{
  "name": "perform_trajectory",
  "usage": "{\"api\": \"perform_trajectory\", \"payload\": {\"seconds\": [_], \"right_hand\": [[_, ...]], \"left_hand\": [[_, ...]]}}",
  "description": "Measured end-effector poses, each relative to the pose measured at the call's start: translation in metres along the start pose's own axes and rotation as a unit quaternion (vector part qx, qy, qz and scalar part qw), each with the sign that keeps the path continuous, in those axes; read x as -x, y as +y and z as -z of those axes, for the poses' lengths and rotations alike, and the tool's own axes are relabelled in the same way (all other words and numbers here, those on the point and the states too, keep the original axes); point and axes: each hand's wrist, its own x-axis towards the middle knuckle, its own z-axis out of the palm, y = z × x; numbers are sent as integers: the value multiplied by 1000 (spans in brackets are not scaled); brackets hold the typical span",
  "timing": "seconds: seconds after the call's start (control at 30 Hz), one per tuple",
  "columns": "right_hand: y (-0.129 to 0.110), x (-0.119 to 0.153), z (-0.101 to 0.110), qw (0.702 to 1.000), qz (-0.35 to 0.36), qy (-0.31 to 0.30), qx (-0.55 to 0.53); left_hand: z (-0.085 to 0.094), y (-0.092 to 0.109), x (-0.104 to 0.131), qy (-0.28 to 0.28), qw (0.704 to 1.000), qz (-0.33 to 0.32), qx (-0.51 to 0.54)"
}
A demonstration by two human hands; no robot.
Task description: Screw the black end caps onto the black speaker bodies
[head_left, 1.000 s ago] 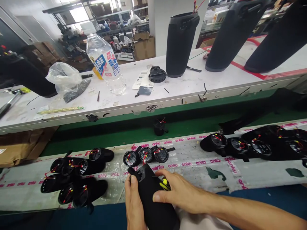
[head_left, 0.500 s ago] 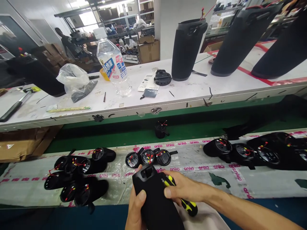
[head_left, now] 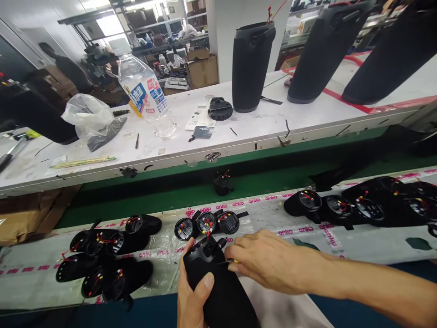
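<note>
Judged as careful working of a slim tool (head_left: 235, 261) at the border between the covering and the collar (head_left: 201, 256) of a black tube (head_left: 228, 291). Pinched narrowly between right-hand (head_left: 266, 262) thumb and fingers, with little beyond a yellow patch and thin dark tip showing. Clasped in the left hand (head_left: 194, 300), with thumb laid across the front and fingers largely hidden behind. Likely calling next for a steady left hold and light, controlled pressure at the tip. Held tilted, top end away, before three round black parts (head_left: 206, 223) on the film-covered bench (head_left: 262, 218). Matt and seemingly cloth-covered along the body, smoother around the recessed collar, with red wires (head_left: 209, 233) near the top, origin uncertain.
</note>
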Motion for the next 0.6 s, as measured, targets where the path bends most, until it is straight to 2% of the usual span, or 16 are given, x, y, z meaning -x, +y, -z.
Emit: {"api": "perform_trajectory", "payload": {"seconds": [0.1, 0.23, 0.43, 0.6], "right_hand": [[4, -10, 0, 996, 42, 20, 80], [6, -15, 3, 992, 82, 11, 100], [-4, -13, 7, 987, 78, -7, 141], [-16, -12, 4, 991, 39, 26, 126]], "left_hand": [[0, 3, 1, 13, 1000, -6, -23], [1, 3, 1, 16, 999, -15, -36], [6, -4, -2, 41, 995, -67, -63], [7, -4, -1, 42, 995, -63, -72]]}}
